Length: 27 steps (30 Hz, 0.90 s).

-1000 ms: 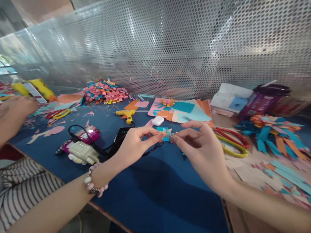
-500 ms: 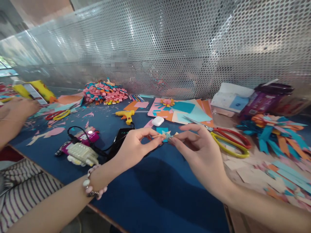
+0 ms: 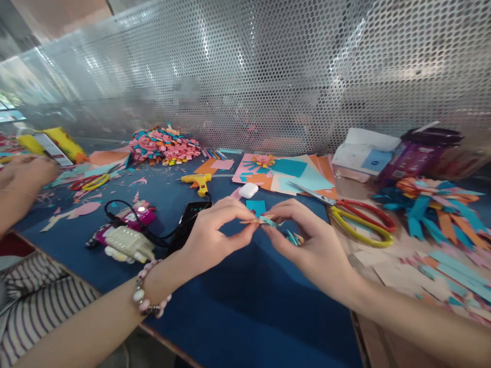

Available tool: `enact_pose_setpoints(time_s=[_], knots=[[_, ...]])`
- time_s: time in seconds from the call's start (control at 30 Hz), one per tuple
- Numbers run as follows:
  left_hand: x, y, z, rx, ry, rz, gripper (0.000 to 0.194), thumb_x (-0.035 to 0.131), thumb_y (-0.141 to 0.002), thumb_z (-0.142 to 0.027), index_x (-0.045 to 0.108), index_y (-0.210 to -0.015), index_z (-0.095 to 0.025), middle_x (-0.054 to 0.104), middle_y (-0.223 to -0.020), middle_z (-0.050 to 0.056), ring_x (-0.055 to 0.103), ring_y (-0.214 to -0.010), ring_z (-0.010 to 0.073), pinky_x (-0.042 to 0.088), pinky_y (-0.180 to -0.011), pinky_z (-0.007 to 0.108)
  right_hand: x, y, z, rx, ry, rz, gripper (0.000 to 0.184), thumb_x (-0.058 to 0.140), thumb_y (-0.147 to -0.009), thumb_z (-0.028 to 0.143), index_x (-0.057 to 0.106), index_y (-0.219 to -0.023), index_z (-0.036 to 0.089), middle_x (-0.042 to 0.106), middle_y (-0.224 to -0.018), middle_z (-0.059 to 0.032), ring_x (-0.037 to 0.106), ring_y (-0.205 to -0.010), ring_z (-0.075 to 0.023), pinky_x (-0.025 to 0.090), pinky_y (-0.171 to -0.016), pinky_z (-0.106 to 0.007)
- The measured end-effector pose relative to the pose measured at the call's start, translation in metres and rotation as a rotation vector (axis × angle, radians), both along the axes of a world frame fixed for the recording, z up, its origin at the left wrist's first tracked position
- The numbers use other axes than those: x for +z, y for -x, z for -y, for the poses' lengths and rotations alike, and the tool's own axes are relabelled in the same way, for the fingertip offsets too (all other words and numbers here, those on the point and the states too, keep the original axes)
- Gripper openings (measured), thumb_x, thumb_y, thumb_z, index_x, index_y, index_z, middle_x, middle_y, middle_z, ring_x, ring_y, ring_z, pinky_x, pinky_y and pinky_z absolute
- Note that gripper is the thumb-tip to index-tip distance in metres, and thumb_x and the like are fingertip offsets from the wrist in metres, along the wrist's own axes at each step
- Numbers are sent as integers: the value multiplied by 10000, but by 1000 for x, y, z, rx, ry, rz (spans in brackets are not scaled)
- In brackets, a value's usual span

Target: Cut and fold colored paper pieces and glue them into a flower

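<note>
Between my two hands, above the blue table (image 3: 245,312), is a small folded paper piece (image 3: 264,221) in light blue and peach. My left hand (image 3: 215,230) pinches its peach side between thumb and fingertips. On the light-blue side, the thumb and fingers of my right hand (image 3: 310,245) close on it. Fingertips partly hide its shape. Just beyond lies a teal paper square (image 3: 255,206). A few small light-blue and peach paper pieces (image 3: 294,237) show beside my right palm. A white earbud case (image 3: 248,190) sits behind the teal square.
Scissors with red and yellow handles (image 3: 360,220) lie right of my right hand. A yellow glue gun (image 3: 197,181), a phone (image 3: 187,220) and a corded power bank (image 3: 140,217) are left. Paper sheets (image 3: 303,174) lie behind. Another person's hand (image 3: 28,176) is far left.
Both hands stay together while the paper piece has tilted, showing more edge-on. My right fingers have curled closer around it, and small paper pieces now show beside my right palm.
</note>
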<state>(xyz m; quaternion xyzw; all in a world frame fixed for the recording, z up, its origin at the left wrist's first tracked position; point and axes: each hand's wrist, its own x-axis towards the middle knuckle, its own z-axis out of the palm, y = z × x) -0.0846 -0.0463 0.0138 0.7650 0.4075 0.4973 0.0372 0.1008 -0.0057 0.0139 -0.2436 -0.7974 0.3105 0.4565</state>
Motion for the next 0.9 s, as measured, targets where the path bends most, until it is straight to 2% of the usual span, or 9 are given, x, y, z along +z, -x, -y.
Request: enact_pose_setpoints(time_s=[0.17,0.53,0.9], knots=[[1,0,0,-13,7,-17,65,620,-778,-113,624,-786,-177,664,-785,34,623,-790,156,507,-773,305,1,0,-2,46,-41,-25,20,599,-833,181,589,-827,198,610,-844,-25,583,-808,-155,479,-739,-286],[10,-7,6,-9,336,-11,52,556,-828,-179,605,-844,-167,654,-834,39,599,-781,144,479,-744,261,-3,0,0,26,-12,-27,61,586,-829,162,588,-785,205,602,-814,-25,568,-792,-163,472,-733,-301],[10,-6,6,-5,494,23,107,577,-844,-251,611,-791,-165,650,-807,16,585,-781,142,459,-738,251,3,-3,-5,33,12,40,96,597,-843,177,661,-777,202,622,-831,-29,584,-792,-163,467,-711,-285]])
